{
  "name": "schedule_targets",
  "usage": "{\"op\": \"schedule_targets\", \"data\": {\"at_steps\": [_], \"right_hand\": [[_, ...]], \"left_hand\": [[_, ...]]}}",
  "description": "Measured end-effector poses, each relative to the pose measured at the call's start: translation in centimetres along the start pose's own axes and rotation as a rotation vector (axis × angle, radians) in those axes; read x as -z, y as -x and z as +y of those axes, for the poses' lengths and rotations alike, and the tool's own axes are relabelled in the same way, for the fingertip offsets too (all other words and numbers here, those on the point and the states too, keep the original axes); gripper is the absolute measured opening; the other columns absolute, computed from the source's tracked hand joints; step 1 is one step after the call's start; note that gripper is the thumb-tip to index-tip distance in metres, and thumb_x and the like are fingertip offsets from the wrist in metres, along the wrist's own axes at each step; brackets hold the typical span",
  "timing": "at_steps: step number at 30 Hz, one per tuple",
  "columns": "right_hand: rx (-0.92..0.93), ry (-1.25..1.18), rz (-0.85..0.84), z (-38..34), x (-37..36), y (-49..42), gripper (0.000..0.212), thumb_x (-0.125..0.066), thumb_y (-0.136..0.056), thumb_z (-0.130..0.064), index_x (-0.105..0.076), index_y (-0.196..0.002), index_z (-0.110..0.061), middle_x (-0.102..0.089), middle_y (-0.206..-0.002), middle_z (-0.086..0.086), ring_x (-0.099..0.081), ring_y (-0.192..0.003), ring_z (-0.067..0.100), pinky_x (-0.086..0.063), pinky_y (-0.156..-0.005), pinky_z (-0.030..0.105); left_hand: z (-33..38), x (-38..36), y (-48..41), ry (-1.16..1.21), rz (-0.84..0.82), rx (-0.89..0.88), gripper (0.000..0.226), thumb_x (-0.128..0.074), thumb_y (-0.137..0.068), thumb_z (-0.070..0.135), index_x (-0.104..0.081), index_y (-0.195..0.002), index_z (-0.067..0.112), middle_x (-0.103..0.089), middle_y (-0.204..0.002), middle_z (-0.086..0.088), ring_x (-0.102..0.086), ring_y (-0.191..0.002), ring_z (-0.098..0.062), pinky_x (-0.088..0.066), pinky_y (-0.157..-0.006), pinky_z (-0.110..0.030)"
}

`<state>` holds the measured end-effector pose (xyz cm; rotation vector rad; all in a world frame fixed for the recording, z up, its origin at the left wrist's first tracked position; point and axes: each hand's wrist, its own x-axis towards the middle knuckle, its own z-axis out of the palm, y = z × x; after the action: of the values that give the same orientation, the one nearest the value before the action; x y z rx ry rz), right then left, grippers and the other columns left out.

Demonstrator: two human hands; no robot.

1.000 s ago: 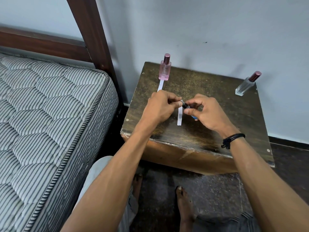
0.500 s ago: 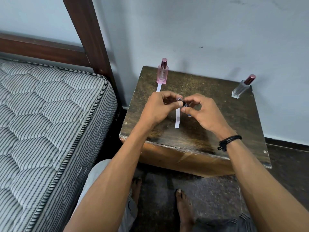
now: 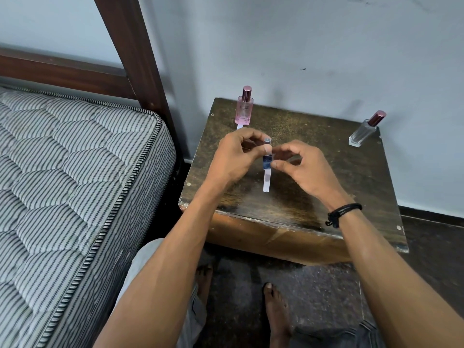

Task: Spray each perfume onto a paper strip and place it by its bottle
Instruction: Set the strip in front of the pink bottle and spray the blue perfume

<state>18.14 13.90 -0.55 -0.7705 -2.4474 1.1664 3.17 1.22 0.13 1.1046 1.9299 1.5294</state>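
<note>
Centrally, slim dark-blue bottle [image 3: 267, 162].

Nothing here can be read from where I stand: the pink perfume bottle [image 3: 244, 110] has a faint mark on its front, too small to make out, and the small dark blue bottle [image 3: 267, 162] shows only blur

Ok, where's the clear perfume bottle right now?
Head view: the clear perfume bottle stands at the far right corner of the table, near the wall, right of the right hand.
</note>
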Motion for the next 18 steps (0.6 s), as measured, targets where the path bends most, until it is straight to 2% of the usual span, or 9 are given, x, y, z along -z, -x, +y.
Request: {"op": "schedule_targets", "data": {"at_steps": [3,8,12,16,18], "right_hand": [[0.008,0.003,0.007,0.0,-0.3,0.0,0.022,-0.081,-0.089,-0.024,-0.075,-0.109,-0.029,-0.069,-0.100,-0.013,-0.065,-0.091,0.003,-0.048,-0.079,0.019],[0.024,0.053,0.020,0.0,-1.0,0.1,0.015,-0.080,-0.090,-0.028,-0.075,-0.104,-0.026,-0.069,-0.094,-0.014,-0.064,-0.085,0.004,-0.043,-0.070,0.012],[0.018,0.048,0.036,-0.1,-1.6,0.2,0.017,-0.079,-0.091,-0.027,-0.076,-0.107,-0.025,-0.071,-0.095,-0.014,-0.065,-0.086,0.004,-0.046,-0.072,0.015],[0.010,0.058,0.050,0.0,-2.2,0.3,0.015,-0.079,-0.090,-0.028,-0.075,-0.104,-0.030,-0.069,-0.088,-0.020,-0.064,-0.083,-0.002,-0.040,-0.066,0.009],[0.012,0.072,0.056,0.0,-2.5,0.2,0.015,-0.079,-0.090,-0.028,-0.074,-0.104,-0.032,-0.067,-0.087,-0.022,-0.063,-0.082,-0.003,-0.040,-0.064,0.009]], "left_hand": [[-0.1,0.0,-0.1,-0.006,-0.010,-0.010,0.012,-0.080,-0.084,0.018,-0.076,-0.096,0.018,-0.074,-0.094,0.009,-0.068,-0.085,-0.006,-0.052,-0.082,-0.020],[-0.3,-0.1,0.0,-0.009,-0.039,-0.018,0.011,-0.080,-0.084,0.018,-0.074,-0.092,0.023,-0.075,-0.091,0.011,-0.070,-0.084,-0.004,-0.048,-0.076,-0.009],[-0.5,0.4,-0.1,-0.025,-0.083,0.002,0.010,-0.080,-0.084,0.020,-0.075,-0.091,0.025,-0.076,-0.093,0.012,-0.071,-0.089,-0.004,-0.051,-0.083,-0.015],[-0.6,0.8,-0.2,-0.044,-0.106,0.031,0.011,-0.081,-0.084,0.020,-0.075,-0.093,0.023,-0.076,-0.093,0.012,-0.070,-0.091,-0.003,-0.045,-0.078,-0.007],[-0.6,1.0,-0.2,-0.058,-0.120,0.046,0.012,-0.081,-0.084,0.020,-0.076,-0.094,0.021,-0.075,-0.093,0.012,-0.070,-0.092,-0.003,-0.047,-0.080,-0.013]]}}
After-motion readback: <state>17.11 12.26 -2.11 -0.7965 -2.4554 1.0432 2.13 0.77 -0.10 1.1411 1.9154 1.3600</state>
